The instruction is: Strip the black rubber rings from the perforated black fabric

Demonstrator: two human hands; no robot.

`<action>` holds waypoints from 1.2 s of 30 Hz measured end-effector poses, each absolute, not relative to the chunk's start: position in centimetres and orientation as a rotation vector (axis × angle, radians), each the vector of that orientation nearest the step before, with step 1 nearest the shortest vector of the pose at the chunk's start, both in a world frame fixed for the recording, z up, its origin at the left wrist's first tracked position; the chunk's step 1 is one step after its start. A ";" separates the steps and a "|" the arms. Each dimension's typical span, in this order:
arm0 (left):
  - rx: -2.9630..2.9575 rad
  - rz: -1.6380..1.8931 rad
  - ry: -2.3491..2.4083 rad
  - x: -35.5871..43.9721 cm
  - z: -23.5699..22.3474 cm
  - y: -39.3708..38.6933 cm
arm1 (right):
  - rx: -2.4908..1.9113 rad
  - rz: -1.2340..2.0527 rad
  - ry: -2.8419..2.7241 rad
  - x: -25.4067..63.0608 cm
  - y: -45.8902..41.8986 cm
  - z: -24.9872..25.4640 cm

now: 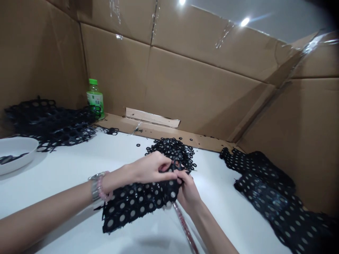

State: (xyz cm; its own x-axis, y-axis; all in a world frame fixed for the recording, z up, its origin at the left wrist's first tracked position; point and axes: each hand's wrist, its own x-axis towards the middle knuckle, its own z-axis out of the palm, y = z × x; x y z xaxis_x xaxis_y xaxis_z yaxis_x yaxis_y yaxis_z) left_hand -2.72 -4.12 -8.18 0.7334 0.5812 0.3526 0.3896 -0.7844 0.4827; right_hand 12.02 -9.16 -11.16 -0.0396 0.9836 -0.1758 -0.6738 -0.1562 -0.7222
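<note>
Pinching black, grey-dotted, rubbery-looking sheet [132, 208] in left grip [152, 167] and right grip [187, 187], so maybe risking tears, or scattering small black rings [169, 146] behind it, from hard yanking.

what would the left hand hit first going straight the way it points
Probably the right hand: its fingertips sit by the extended finger of the left hand; whether they touch is unclear.
</note>
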 end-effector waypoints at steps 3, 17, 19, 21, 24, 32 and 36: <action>2.475 0.677 0.671 -2.2 -8.1 -5.1 | -0.722 1.570 -0.629 12.0 -9.1 -11.1; 2.169 0.963 1.117 -5.1 -12.7 1.9 | -0.644 1.659 -0.495 12.5 -9.6 -10.4; 2.385 0.812 1.182 -5.1 -12.9 1.3 | -0.640 1.681 -0.505 12.5 -9.4 -10.6; 2.503 0.780 1.256 -4.7 -12.3 0.0 | -0.631 1.682 -0.505 12.4 -9.2 -10.7; 2.610 0.914 1.211 -3.7 -10.0 -2.5 | -0.657 1.637 -0.472 12.2 -9.0 -10.9; 2.460 0.696 0.769 -1.5 -8.1 -6.4 | -0.724 1.525 -0.543 12.0 -9.0 -10.8; 2.292 0.747 0.674 -1.4 -8.7 -5.9 | -0.723 1.522 -0.555 12.2 -8.7 -11.3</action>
